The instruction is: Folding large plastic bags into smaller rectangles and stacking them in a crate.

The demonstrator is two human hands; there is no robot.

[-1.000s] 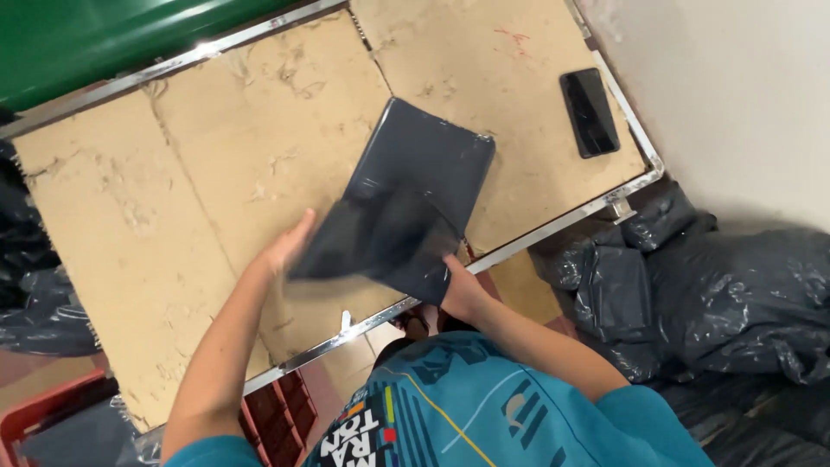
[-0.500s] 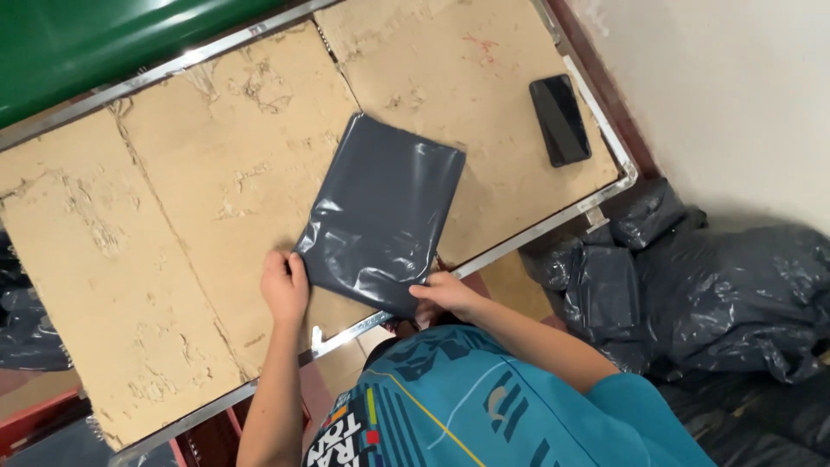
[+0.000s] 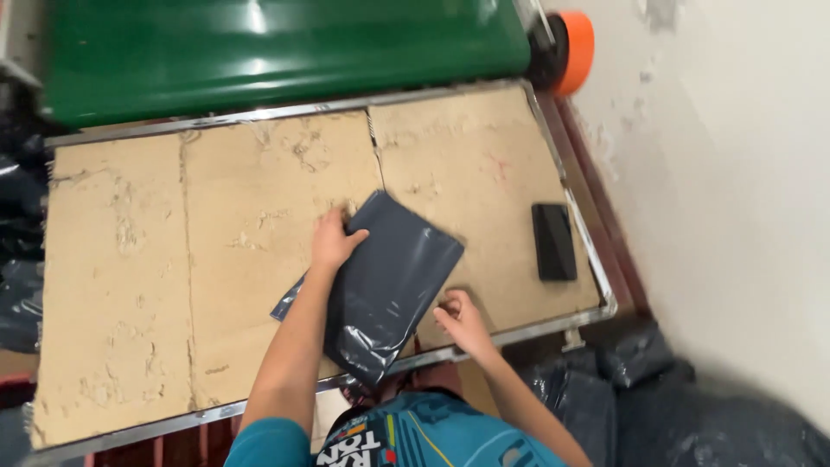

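Head view, left to right.

Far left: dark plastic bags (image 3: 17, 285) piled off the edge of the surface (image 3: 121, 294). The surface is worn tan board in panels with a metal rim, top layer scuffed and peeling in patches. A green bin lid (image 3: 277, 47) runs along its far edge.

Left hand (image 3: 333, 242): palm down, fingers spread flat on the far left corner of the dark grey poly mailer bag (image 3: 393, 285), pressing on it. No closed grip, just an open flat hand on top.

The mailer lies flat on the surface at centre, turned diagonally. Its near corner reaches the metal rim on the person's side. Glossy, slightly wrinkled, and a thin edge sticks out from under the forearm on the left side.

Right hand (image 3: 462, 322): at the mailer's right edge, near the front rim. Fingers curled, narrow grip; looks like it pinches the bag's edge, but can't tell for sure.

Right of that: black phone (image 3: 554, 241) lying flat on the surface, well apart from the mailer, near the right rim.

Top right: orange roll (image 3: 575, 47) beside the bin, against the white wall (image 3: 735, 199). Bottom right: more dark bags (image 3: 657, 406) on the floor below the surface.
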